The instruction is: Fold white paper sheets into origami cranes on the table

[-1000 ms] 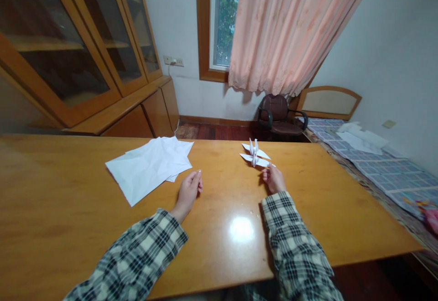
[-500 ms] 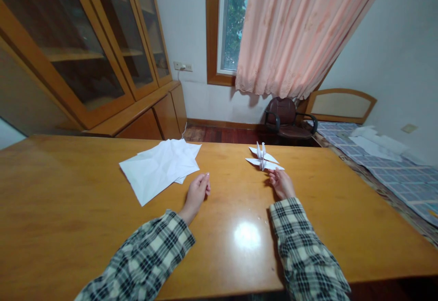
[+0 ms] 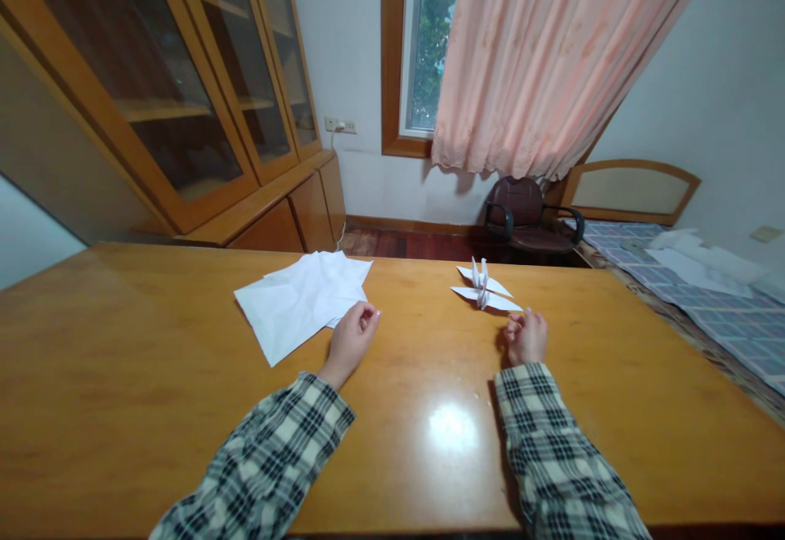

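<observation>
One paper crane [image 3: 484, 288], perhaps three sheets [image 3: 303, 303]; left hand [image 3: 354, 337] and right hand [image 3: 526, 339] both curled closed, empty.

Soft daylight is let in through the wood-framed glass window [image 3: 429, 41]; a white glare spot [image 3: 452, 428] is thrown onto the glossy orange-brown wooden table [image 3: 123, 393]. Edges are stretched pretty badly.

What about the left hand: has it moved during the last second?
Yes. The left hand has moved forward and left, toward the white paper sheets. Earlier it lay clear of them; now it meets their near edge.
</observation>
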### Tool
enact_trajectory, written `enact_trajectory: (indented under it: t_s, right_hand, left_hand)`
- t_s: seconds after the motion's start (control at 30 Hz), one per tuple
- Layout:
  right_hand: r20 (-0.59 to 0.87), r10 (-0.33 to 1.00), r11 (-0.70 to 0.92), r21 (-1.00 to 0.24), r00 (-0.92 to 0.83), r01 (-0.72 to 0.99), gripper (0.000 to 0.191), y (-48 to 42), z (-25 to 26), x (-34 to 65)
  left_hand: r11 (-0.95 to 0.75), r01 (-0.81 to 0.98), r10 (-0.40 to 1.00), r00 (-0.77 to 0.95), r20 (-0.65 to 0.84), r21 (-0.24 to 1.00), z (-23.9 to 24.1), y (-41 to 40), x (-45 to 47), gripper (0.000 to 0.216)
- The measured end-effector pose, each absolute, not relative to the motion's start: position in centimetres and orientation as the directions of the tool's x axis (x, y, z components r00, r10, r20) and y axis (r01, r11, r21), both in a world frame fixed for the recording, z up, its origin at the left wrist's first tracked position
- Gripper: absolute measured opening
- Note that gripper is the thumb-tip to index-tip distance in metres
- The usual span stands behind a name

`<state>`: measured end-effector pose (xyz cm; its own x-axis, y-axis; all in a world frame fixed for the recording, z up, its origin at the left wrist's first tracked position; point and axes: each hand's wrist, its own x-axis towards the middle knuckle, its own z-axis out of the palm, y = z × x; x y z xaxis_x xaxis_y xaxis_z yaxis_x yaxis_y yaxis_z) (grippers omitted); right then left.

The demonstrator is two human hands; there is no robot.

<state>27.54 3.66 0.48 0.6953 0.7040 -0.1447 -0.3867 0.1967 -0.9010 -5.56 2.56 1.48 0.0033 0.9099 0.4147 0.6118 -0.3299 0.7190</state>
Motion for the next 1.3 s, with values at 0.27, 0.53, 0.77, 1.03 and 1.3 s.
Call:
enact_trajectory:
  t_s: [0.27, 0.53, 0.77, 1.03, 1.3]
  right_hand:
    - [-0.057, 0.682, 0.246, -0.921, 0.729, -0.303, 0.037, 3.4, 1.0, 26.0]
    - [-0.07, 0.713, 0.239, -0.911, 0.698, -0.336, 0.033, 3.1, 1.1, 25.8]
    - [-0.078, 0.731, 0.241, -0.9, 0.678, -0.363, 0.028, 3.1, 1.0, 25.9]
    - [-0.077, 0.73, 0.249, -0.895, 0.679, -0.37, 0.028, 3.0, 1.5, 25.7]
    - [-0.085, 0.728, 0.254, -0.888, 0.68, -0.383, 0.028, 3.0, 1.5, 25.6]
  left_hand:
    - [-0.217, 0.925, 0.818, -0.003, 0.575, 0.313, 1.2, 4.1, -9.7, 0.025]
    - [-0.017, 0.976, 0.911, -0.075, 0.407, 0.218, -1.4, 4.7, -11.5, 0.044]
    - [-0.031, 0.97, 0.918, -0.067, 0.392, 0.239, -1.7, 4.9, -11.7, 0.044]
    - [-0.054, 0.887, 0.924, -0.13, 0.359, 0.459, -2.3, 5.9, -13.1, 0.043]
    - [-0.101, 0.851, 0.9, -0.143, 0.412, 0.515, -1.9, 5.8, -13.2, 0.038]
